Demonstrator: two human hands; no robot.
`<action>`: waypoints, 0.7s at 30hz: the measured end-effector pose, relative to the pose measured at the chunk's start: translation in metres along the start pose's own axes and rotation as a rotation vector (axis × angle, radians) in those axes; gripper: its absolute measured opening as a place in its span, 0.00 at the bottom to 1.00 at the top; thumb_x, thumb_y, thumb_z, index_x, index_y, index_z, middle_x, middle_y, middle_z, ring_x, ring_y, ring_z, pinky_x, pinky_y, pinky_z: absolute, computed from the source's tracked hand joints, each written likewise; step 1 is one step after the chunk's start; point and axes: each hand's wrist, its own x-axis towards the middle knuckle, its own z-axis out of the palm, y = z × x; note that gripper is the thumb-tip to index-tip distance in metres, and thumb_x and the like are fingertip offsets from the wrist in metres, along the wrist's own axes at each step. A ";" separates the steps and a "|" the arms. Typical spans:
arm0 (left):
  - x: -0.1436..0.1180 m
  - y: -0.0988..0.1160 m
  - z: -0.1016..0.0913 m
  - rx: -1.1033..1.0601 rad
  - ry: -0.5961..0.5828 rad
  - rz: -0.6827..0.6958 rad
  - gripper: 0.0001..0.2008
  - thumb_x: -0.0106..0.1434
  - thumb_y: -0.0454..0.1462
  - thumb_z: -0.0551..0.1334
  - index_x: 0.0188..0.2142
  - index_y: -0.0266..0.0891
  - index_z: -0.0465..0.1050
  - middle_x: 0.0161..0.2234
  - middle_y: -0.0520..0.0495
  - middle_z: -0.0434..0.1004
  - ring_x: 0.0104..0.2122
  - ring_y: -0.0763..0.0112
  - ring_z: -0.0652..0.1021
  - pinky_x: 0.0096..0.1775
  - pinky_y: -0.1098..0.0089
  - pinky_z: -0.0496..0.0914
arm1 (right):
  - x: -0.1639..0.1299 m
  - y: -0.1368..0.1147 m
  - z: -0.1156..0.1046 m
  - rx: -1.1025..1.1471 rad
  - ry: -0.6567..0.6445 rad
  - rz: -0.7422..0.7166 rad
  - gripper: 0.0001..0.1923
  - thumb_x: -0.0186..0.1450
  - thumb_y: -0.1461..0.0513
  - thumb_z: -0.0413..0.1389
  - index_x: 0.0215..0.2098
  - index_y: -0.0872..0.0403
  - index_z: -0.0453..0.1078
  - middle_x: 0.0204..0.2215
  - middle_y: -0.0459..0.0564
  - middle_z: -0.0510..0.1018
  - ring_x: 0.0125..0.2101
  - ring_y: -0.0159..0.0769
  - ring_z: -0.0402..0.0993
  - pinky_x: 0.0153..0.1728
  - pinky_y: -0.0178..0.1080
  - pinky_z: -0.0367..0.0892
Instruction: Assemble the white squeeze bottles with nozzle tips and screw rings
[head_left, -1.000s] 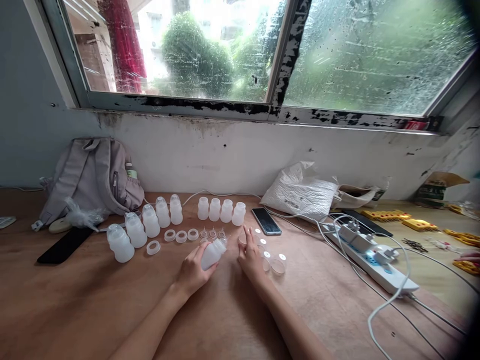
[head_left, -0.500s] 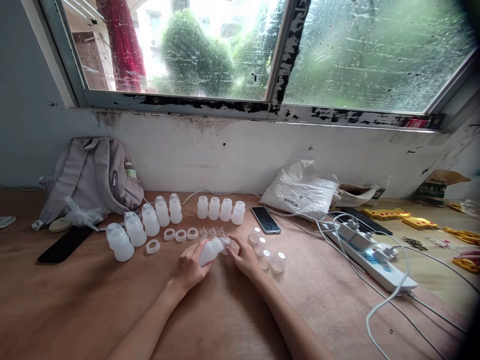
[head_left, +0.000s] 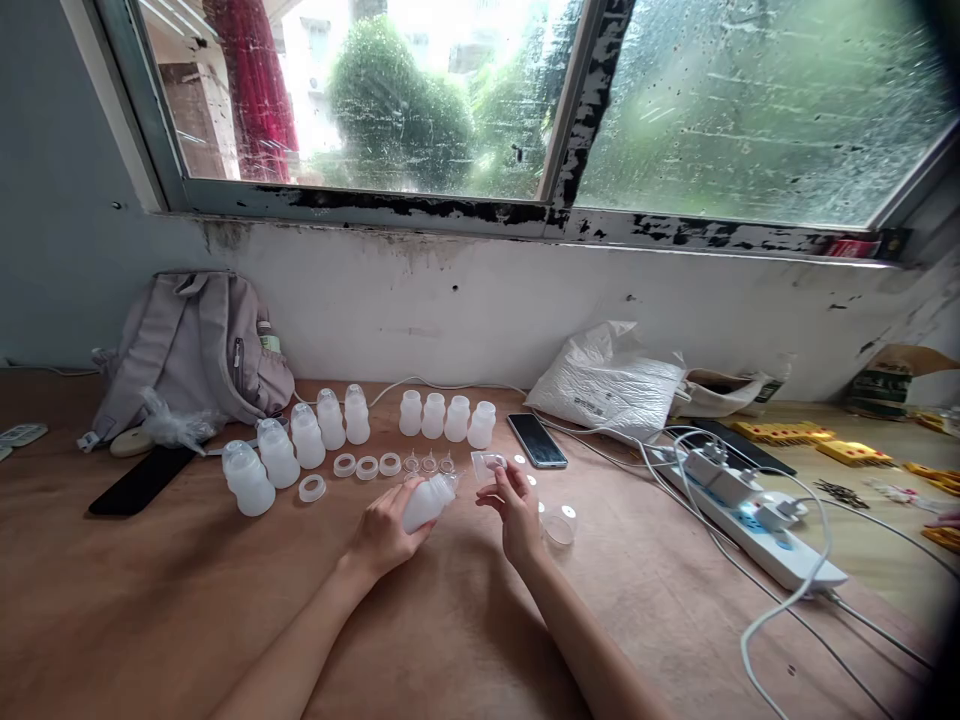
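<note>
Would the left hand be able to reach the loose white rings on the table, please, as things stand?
Probably not freely: the left hand is closed around a white bottle. The white rings lie close ahead on the table with nothing between, but the grip is occupied.

A second ago my right hand lay flat on the table among the clear caps, fingers stretched toward them. Then it slid left to meet the mouth of the small white bottle. Now it has lifted off the table and pinches one clear cap up in the air, just right of the bottle's mouth. My view has shifted slightly.
</note>
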 end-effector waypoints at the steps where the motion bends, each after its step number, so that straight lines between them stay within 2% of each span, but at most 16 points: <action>1: 0.000 0.000 0.000 0.002 -0.004 0.002 0.25 0.53 0.40 0.59 0.51 0.43 0.58 0.45 0.45 0.71 0.42 0.61 0.73 0.42 0.64 0.68 | 0.000 -0.001 0.000 0.005 -0.015 0.006 0.19 0.54 0.54 0.57 0.40 0.53 0.63 0.30 0.46 0.71 0.21 0.29 0.67 0.22 0.36 0.67; 9: 0.000 -0.003 0.002 0.009 -0.004 0.029 0.25 0.52 0.39 0.60 0.51 0.43 0.59 0.44 0.46 0.71 0.41 0.62 0.73 0.43 0.64 0.67 | -0.009 0.004 0.006 -0.084 -0.220 0.021 0.19 0.55 0.55 0.57 0.41 0.54 0.65 0.29 0.47 0.71 0.21 0.30 0.68 0.23 0.37 0.67; 16: 0.000 -0.003 0.003 0.003 -0.013 0.041 0.25 0.52 0.38 0.59 0.50 0.43 0.59 0.44 0.46 0.71 0.41 0.62 0.73 0.43 0.64 0.67 | -0.012 0.006 0.010 -0.079 -0.264 0.034 0.18 0.55 0.55 0.57 0.41 0.54 0.65 0.29 0.47 0.71 0.21 0.29 0.68 0.23 0.37 0.67; 21: -0.003 -0.001 0.005 -0.037 -0.026 0.042 0.25 0.52 0.38 0.59 0.50 0.41 0.59 0.44 0.44 0.71 0.42 0.61 0.72 0.44 0.63 0.67 | -0.015 0.008 0.008 -0.088 -0.309 0.070 0.19 0.54 0.54 0.57 0.40 0.55 0.67 0.23 0.45 0.71 0.20 0.30 0.67 0.23 0.37 0.66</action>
